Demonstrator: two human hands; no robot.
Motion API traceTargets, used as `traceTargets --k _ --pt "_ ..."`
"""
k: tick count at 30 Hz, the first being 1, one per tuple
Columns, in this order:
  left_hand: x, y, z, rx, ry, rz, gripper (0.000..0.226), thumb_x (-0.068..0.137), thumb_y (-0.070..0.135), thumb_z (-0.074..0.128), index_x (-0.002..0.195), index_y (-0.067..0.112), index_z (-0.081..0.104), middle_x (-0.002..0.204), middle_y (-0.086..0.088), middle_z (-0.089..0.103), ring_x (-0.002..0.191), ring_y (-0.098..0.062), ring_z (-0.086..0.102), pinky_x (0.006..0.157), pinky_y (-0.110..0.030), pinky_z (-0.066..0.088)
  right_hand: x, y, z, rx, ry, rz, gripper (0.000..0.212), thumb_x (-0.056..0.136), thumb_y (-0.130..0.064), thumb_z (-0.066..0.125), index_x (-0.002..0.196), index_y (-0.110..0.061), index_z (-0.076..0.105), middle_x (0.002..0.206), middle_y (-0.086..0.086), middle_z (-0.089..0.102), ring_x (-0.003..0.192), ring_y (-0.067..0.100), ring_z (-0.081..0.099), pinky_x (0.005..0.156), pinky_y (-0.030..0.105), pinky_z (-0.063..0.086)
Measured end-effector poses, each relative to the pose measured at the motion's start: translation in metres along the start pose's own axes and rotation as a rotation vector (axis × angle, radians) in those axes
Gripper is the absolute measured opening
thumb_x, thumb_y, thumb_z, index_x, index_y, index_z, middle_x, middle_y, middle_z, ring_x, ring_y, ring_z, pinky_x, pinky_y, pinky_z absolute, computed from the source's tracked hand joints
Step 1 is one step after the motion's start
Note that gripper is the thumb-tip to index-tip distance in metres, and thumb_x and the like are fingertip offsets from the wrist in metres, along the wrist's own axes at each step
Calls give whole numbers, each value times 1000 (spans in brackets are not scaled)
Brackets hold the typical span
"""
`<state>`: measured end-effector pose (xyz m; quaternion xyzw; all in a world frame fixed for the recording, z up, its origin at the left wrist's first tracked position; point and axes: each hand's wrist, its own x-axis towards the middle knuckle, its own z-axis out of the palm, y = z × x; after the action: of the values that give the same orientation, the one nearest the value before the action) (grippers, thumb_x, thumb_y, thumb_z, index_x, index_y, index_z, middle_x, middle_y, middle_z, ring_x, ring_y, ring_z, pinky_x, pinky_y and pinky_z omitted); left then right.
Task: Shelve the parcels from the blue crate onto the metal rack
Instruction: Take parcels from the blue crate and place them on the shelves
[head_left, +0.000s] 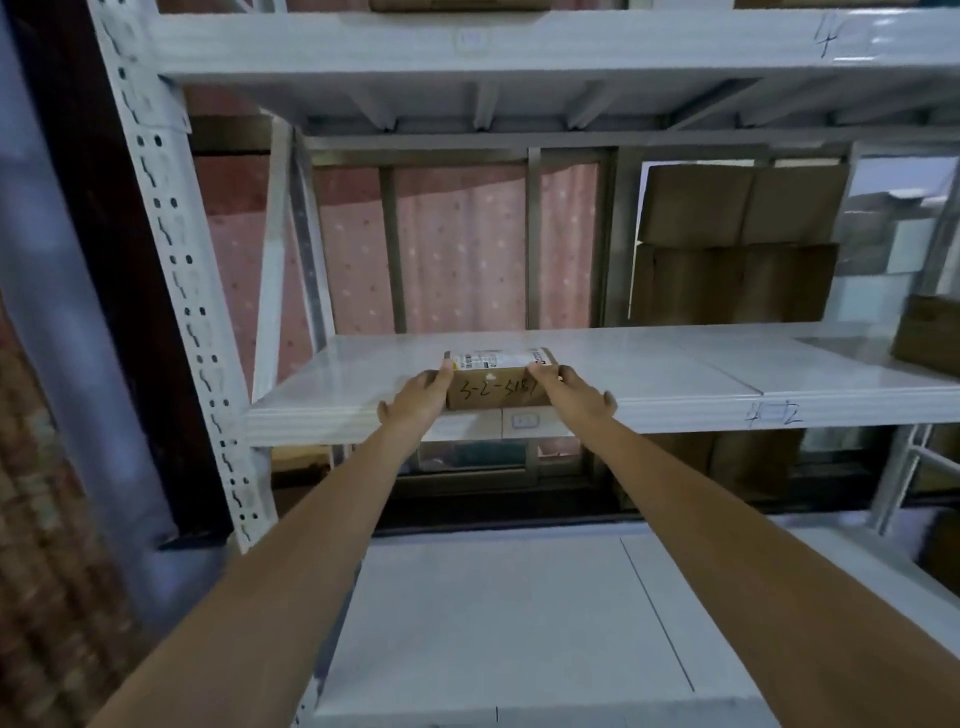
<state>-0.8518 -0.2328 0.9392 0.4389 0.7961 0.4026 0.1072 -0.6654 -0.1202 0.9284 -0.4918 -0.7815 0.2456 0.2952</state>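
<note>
A small brown cardboard parcel (497, 382) with a white label on top and handwritten numbers on its front rests at the front edge of the middle shelf (675, 364) of the white metal rack. My left hand (415, 397) grips its left end and my right hand (574, 395) grips its right end, both arms stretched forward. The blue crate is out of view.
A perforated white rack upright (171, 249) stands at the left. Another shelf (519, 52) runs overhead and a lower shelf (493, 623) lies below my arms. Flat cardboard sheets (737, 244) lean behind the rack at the right. A brown box (927, 335) sits at the shelf's far right.
</note>
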Motion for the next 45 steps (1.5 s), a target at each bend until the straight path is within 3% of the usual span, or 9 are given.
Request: traceTargets --k 9,15,18,21,23,27,33,36,45 --pt "6 -1 11 97 62 -58 72 91 66 2 141 29 41 142 -12 47 137 -36 31 116 -53 4 5 -5 0 -34 -23 26 82 85 -79 11 146 -28 33 142 7 53 137 32 38 115 54 5" --pt "-3 -2 2 -104 78 -29 66 96 59 8 138 22 42 143 -8 47 137 -31 34 117 -49 10 1 -2 -4 137 -12 52 86 82 -83 12 147 -28 29 145 7 49 139 35 35 118 54 11" --pt "-21 -17 4 -240 264 50 51 100 48 27 126 12 52 130 -12 56 123 -33 47 105 -43 31 -15 7 -4 283 116 22 75 85 -79 27 139 -28 40 136 5 55 124 30 52 107 46 39" --pt "-53 -43 28 -41 557 247 28 95 30 48 110 8 57 115 -13 58 108 -29 53 92 -38 40 -43 27 5 166 354 -71 57 93 -62 41 133 -23 48 135 5 56 118 25 57 102 43 48" --pt "-70 -57 50 18 602 338 23 91 23 53 106 5 55 109 -15 56 104 -30 52 91 -36 37 -64 44 8 74 472 -152 52 95 -54 45 133 -18 49 135 6 56 117 23 56 100 41 49" --pt "-84 -52 96 -29 250 315 23 93 24 51 106 5 55 105 -15 59 102 -34 56 89 -47 46 -96 80 -7 -2 457 -148 54 95 -48 50 137 -13 46 138 9 50 121 26 53 102 42 47" --pt "-109 55 149 -2 -271 326 49 92 51 40 128 18 50 132 -7 51 121 -30 48 104 -45 36 -135 144 -84 46 268 100 71 88 -66 50 141 -19 41 142 9 45 127 30 48 106 46 40" --pt "-137 120 180 -133 -365 364 52 92 52 41 131 19 49 134 -3 50 123 -24 46 97 -31 31 -164 183 -136 47 268 161 75 85 -67 52 142 -19 42 143 10 45 128 30 47 105 44 40" --pt "-283 272 302 -328 -528 410 48 91 40 54 131 15 48 137 -5 50 122 -21 48 88 -26 33 -292 323 -309 -20 228 259 83 84 -64 56 149 -18 32 148 12 44 131 31 47 105 47 42"
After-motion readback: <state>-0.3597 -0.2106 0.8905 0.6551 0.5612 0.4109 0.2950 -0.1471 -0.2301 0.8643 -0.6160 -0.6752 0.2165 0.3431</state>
